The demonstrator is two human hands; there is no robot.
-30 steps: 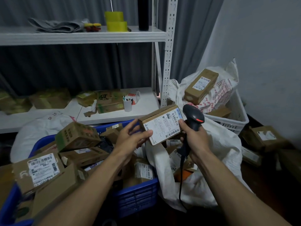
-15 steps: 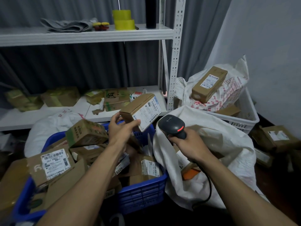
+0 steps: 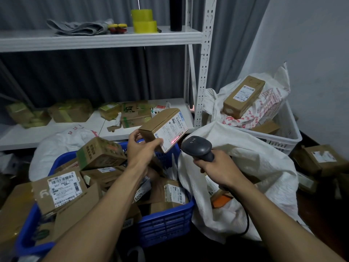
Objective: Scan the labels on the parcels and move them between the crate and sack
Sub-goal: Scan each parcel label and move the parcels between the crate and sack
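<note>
My left hand point(image 3: 141, 150) grips a small brown cardboard parcel point(image 3: 160, 121) by its near end, holding it above the blue crate point(image 3: 166, 222), white label turned to the right. My right hand point(image 3: 217, 167) grips a dark handheld scanner point(image 3: 197, 146) just right of the parcel, its head aimed at the label. A red scan line glows on the barcode at the label's lower edge. The crate is heaped with several labelled cardboard parcels. To its right slumps an open white woven sack point(image 3: 251, 159) with a few parcels inside.
A white metal rack point(image 3: 204, 53) stands behind, its lower shelf point(image 3: 105, 129) holding taped boxes. A white basket point(image 3: 287, 137) at the right holds a printed sack and a long box point(image 3: 243, 95). More boxes point(image 3: 321, 159) lie on the floor at the far right.
The parcel left the spot over the sack and went up and left over the crate. The scanner dropped lower and turned toward the label, where a red scan line now shows.
</note>
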